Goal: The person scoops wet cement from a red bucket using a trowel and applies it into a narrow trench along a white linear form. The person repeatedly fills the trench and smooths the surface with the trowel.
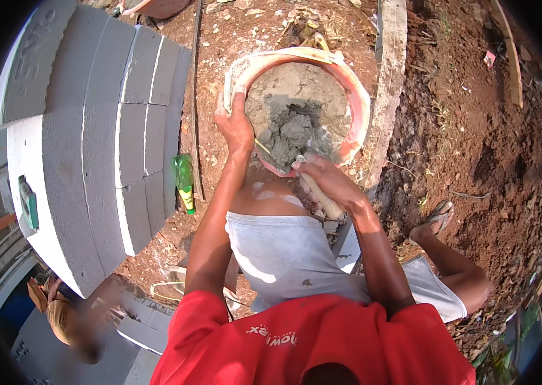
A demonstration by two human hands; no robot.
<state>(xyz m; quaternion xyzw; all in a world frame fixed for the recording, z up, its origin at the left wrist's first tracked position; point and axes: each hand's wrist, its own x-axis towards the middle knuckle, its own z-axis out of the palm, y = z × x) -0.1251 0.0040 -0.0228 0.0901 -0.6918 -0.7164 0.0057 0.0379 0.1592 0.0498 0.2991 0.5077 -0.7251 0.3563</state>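
Near the top centre of the head view, I saw a reddish tub (361, 109) of grey mix (295, 131), its left rim gripped by the person's left hand (237, 128). The right hand (329, 179), lower, was closed around a tool's pale handle (323, 196). Only the middle looked wet; the paler surround (284, 80) seemed unworked.

**An Outdoor Building Site**

Big gray blocks (101, 138) stand at ten o'clock. A tub (361, 119) of wet gray mix (295, 131) sits at twelve. Sunny brown dirt (508, 176) lies at three, a wood strip (509, 58) at two.
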